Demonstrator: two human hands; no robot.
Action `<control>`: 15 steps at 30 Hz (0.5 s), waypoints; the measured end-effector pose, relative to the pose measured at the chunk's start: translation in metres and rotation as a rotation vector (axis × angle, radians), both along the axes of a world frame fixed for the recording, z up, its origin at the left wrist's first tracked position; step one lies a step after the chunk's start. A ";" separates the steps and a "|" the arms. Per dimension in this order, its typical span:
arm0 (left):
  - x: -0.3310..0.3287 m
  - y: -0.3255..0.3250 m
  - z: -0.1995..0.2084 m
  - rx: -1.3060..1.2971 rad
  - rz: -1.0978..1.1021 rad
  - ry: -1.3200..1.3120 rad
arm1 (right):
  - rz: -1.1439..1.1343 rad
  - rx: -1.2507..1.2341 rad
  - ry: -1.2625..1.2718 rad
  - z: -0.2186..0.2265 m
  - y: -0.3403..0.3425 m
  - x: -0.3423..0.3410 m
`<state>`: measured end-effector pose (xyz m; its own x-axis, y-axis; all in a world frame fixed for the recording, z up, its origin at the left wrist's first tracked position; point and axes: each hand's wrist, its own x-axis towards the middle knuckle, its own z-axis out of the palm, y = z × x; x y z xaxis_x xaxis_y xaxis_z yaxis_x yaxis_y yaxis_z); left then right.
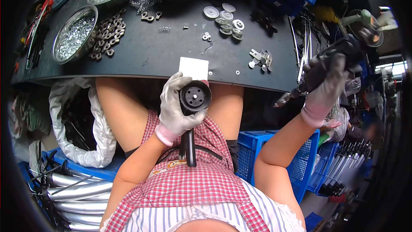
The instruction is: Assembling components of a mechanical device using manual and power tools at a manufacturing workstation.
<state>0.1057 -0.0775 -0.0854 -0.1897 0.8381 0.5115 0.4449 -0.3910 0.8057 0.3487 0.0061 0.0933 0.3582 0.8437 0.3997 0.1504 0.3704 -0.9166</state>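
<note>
My left hand (174, 107), in a pale glove with a pink cuff, is wrapped round a black round plastic part (195, 96) above my lap. Its round face, with several small holes and a light centre, points up. A black bar (190, 150) extends from below it toward my apron. Out to the right, my right hand (326, 83), gloved the same way, grips a black power screwdriver (315, 73). The driver's tip (283, 99) points down and left, apart from the round part. A white card (193, 68) lies at the table edge just beyond my left hand.
Metal bowls of small hardware (75, 34) stand at the table's far left, near a pile of metal clips (109, 34). Clear plastic discs (227, 19) and metal brackets (262, 60) lie to the right. Blue crates (253, 150) and a white sack (103, 141) flank my legs.
</note>
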 end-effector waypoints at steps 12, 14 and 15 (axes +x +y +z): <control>-0.005 -0.009 -0.026 -0.080 -0.050 -0.200 | -0.479 -0.565 -1.325 -0.126 0.150 0.100; -0.010 -0.019 -0.036 -0.101 -0.189 -0.544 | -0.465 -0.604 -1.302 -0.138 0.157 0.098; -0.018 -0.022 -0.047 -0.116 -0.084 -0.489 | -0.461 -0.631 -1.303 -0.141 0.156 0.096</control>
<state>0.0882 -0.0996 -0.1324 -0.3132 0.9069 0.2819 -0.0248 -0.3045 0.9522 0.4452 0.1626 -0.0473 0.3231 0.9089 0.2638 0.9452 -0.3237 -0.0427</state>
